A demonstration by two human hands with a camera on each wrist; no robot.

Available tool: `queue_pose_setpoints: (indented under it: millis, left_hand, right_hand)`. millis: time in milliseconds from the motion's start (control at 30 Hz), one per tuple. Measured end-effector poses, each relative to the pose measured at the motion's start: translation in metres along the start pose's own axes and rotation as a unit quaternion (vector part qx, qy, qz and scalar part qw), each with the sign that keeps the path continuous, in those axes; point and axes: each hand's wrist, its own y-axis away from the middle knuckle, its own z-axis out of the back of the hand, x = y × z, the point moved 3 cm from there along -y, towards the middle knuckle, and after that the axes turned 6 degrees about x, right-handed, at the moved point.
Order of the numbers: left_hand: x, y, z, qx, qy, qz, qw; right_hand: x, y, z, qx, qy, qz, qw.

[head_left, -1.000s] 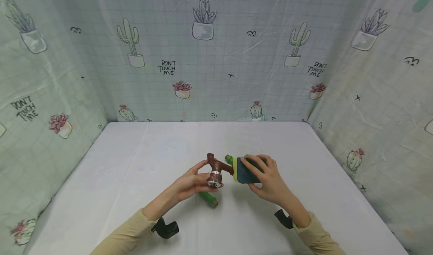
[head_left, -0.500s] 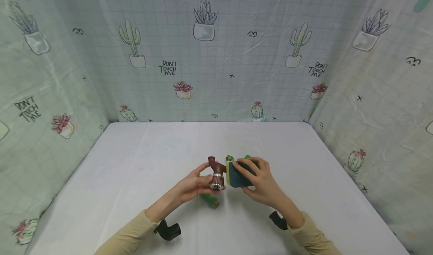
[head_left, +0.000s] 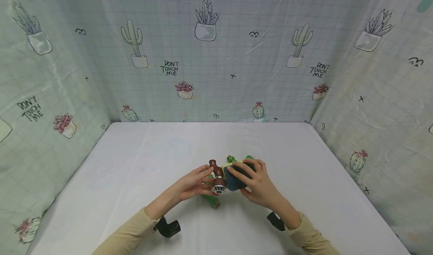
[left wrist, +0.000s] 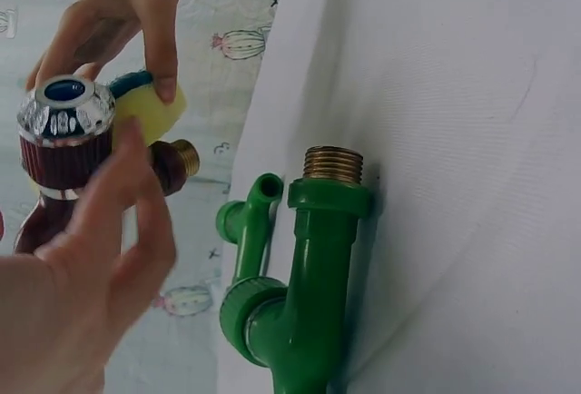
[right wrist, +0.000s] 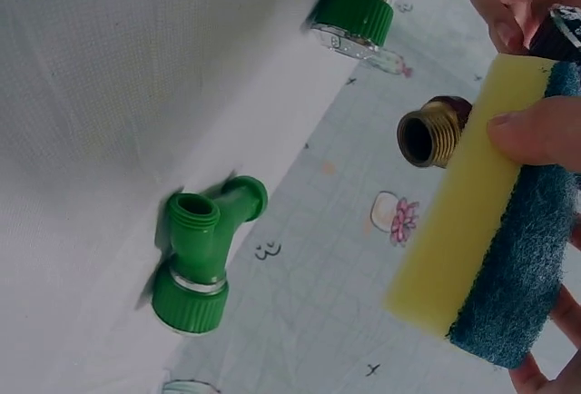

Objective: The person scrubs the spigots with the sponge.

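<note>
Near the middle of the table my left hand (head_left: 193, 185) holds a brown tap (head_left: 219, 181) with a ribbed, chrome-ended knob. The tap is raised off the table, and its brass-threaded end (left wrist: 186, 156) sticks out past the fingers in the left wrist view. My right hand (head_left: 262, 183) grips a sponge (head_left: 233, 180), yellow on one side and dark blue-green on the scouring side. In the head view the sponge sits against the tap's right side and hides its side arm. From the right wrist, the threaded end (right wrist: 427, 135) shows just beyond the sponge's yellow face.
A green tap (left wrist: 313, 276) with a brass thread lies below my left hand. Another green tap piece (right wrist: 195, 258) lies on the table behind the sponge. Black curved pieces lie near the left forearm (head_left: 168, 228) and beside the right wrist (head_left: 275, 221). Patterned cloth walls surround the table.
My right hand has moved the sponge left and slightly nearer, along the tap's arm to its body. The tap has turned, its chrome knob end now facing the head camera more.
</note>
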Motion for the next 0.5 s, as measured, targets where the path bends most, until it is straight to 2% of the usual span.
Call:
queue_pose_setpoints:
  millis: [67, 233, 333, 500]
  left_hand:
    - [-0.0004, -0.0007, 0.0007, -0.011, -0.016, 0.018, 0.9996]
    - [0.0000, -0.0036, 0.0043, -0.044, -0.008, 0.053, 0.9976]
    - [0.0006, -0.0048, 0.0062, -0.058, 0.006, 0.054, 0.9969]
    - [0.0023, -0.0050, 0.0079, -0.062, 0.023, 0.045, 0.9968]
  right_hand:
    - [0.0004, 0.0001, -0.0007, 0.004, 0.002, 0.005, 1.000]
    - [0.0025, -0.0011, -0.0006, 0.002, 0.008, 0.022, 1.000]
    - [0.0034, -0.0012, -0.0003, -0.005, 0.007, 0.032, 0.999]
    - [0.0040, 0.0009, 0.0001, 0.000, 0.006, 0.028, 1.000]
